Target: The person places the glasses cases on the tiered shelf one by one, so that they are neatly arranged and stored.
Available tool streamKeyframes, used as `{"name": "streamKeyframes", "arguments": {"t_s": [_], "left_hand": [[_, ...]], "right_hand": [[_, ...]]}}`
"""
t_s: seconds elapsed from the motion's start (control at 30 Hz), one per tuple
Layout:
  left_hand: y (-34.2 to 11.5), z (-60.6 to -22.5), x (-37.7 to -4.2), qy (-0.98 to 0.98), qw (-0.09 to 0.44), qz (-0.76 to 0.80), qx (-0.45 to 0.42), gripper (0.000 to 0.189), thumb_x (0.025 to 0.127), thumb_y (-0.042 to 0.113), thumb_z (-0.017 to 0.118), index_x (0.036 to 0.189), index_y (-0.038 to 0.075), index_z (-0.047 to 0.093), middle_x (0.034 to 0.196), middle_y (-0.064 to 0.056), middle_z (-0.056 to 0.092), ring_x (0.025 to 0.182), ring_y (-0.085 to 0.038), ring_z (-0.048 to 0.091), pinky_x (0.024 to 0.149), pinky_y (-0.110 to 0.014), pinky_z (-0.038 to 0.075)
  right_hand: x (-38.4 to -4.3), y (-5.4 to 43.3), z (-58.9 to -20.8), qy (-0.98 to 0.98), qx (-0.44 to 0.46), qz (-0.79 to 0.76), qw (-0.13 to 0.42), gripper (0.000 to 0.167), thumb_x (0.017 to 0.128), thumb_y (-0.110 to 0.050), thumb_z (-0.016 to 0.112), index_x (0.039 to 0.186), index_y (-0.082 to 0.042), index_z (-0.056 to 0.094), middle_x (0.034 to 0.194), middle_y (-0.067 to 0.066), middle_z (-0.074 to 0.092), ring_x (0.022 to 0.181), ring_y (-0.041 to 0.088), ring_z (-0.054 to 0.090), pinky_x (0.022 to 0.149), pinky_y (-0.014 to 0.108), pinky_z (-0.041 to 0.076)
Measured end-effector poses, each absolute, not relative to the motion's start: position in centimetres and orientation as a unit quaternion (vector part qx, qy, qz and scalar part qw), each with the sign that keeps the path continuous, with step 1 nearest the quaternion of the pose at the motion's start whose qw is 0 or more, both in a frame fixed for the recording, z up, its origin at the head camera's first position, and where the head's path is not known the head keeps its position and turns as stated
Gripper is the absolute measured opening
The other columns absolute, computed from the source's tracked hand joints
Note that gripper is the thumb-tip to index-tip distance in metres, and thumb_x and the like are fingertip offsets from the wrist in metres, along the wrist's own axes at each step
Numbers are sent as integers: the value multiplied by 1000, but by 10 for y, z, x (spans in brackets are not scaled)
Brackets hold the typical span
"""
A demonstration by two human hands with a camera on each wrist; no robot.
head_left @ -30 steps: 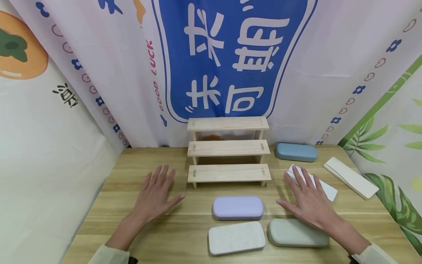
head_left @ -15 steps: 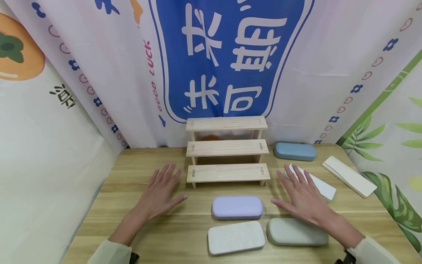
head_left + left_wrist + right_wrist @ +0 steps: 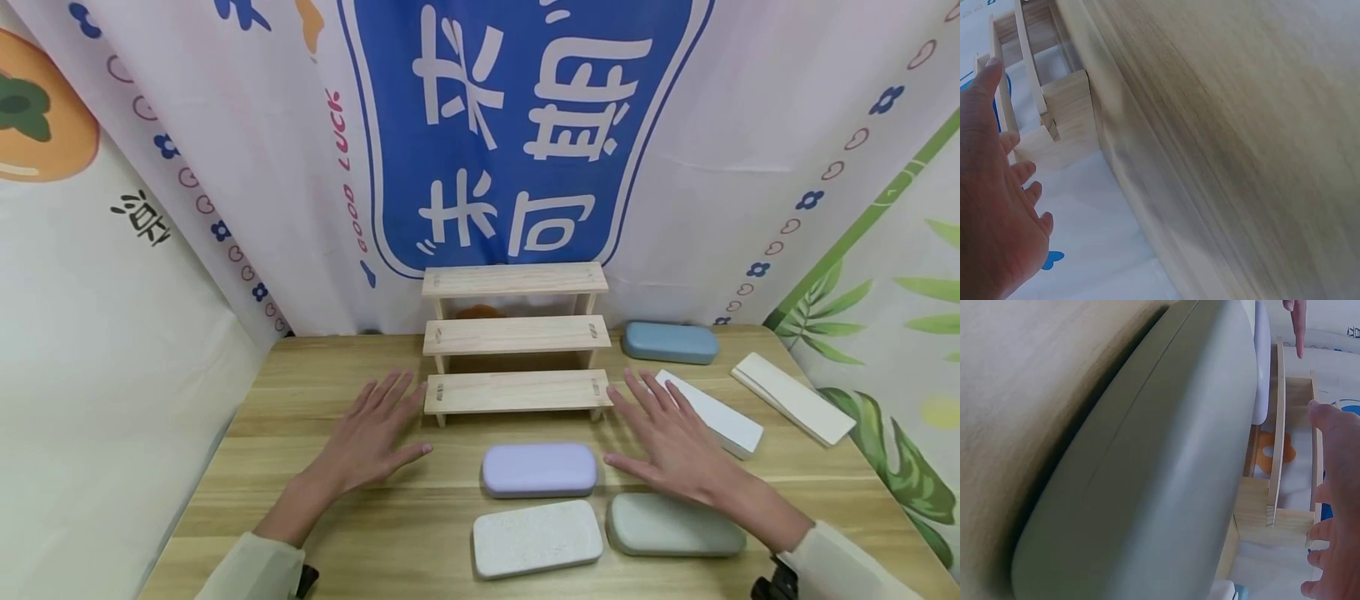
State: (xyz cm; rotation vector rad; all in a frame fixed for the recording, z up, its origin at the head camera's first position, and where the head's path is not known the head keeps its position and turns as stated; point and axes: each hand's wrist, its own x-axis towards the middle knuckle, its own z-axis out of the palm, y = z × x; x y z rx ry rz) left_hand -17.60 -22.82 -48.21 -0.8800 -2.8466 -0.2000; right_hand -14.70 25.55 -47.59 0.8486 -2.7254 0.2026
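A three-step wooden stand (image 3: pixel 517 392) stands at the back middle. My left hand (image 3: pixel 367 442) is spread with straight fingers beside its left end, holding nothing. At the right end, my right hand (image 3: pixel 667 442) is spread too, its fingertips close to the lowest step and to a white case (image 3: pixel 718 415). Between the hands lies a lavender glasses case (image 3: pixel 540 470), with a speckled whitish case (image 3: pixel 537 540) in front of it. A grey-green glasses case (image 3: pixel 660 527) lies below my right wrist; its lid seam shows in the right wrist view. The stand's side shows in the left wrist view.
At the back right lies a blue case (image 3: pixel 670 342), with a flat cream case (image 3: pixel 793 399) near the right edge. A printed curtain (image 3: pixel 337 283) hangs close behind the stand. All stand on a wooden table (image 3: pixel 247 467).
Both hands have shifted inward: the left one to the right, the right one to the left and partly off the white case. The cases and stand stay put; the view moved slightly.
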Motion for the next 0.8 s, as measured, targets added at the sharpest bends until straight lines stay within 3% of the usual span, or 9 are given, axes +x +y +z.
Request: {"name": "streamKeyframes", "arguments": {"t_s": [0.1, 0.2, 0.33, 0.57, 0.8], "left_hand": [[-227, -482, -177, -947, 78, -69, -303, 93, 99, 66, 61, 168, 11, 31, 175, -15, 21, 163, -35, 15, 131, -59, 13], [-227, -483, -180, -944, 78, -70, -312, 92, 99, 65, 61, 167, 11, 33, 175, -14, 21, 163, -36, 16, 131, -58, 12], [-227, -486, -185, -939, 85, -73, -326, 88, 100, 64, 60, 165, 10, 36, 175, -14, 24, 161, -39, 22, 130, -59, 17], [-227, -491, -192, -933, 95, -83, -338, 87, 100, 64, 59, 165, 11, 37, 174, -13, 26, 158, -40, 29, 130, -59, 18], [-226, -494, -196, -926, 100, -105, -348, 81, 101, 62, 60, 164, 14, 41, 171, -16, 33, 157, -40, 32, 129, -60, 20]], "right_hand": [[-148, 253, -476, -938, 307, 73, 144, 92, 95, -67, 64, 162, -8, 42, 172, 23, 26, 157, 47, 25, 132, 42, -6], [-150, 249, -476, -932, 323, 72, 148, 91, 96, -68, 63, 162, -8, 42, 172, 22, 27, 156, 48, 27, 132, 43, -4], [-151, 244, -476, -925, 340, 69, 153, 92, 96, -70, 60, 162, -8, 43, 171, 23, 30, 155, 47, 30, 132, 48, 5], [-153, 234, -476, -910, 371, 79, 167, 90, 96, -71, 60, 160, -9, 47, 167, 24, 38, 151, 46, 37, 119, 65, 36], [-154, 223, -478, -901, 395, 89, 154, 87, 96, -70, 62, 159, -11, 49, 165, 21, 41, 149, 44, 41, 116, 65, 40]]}}
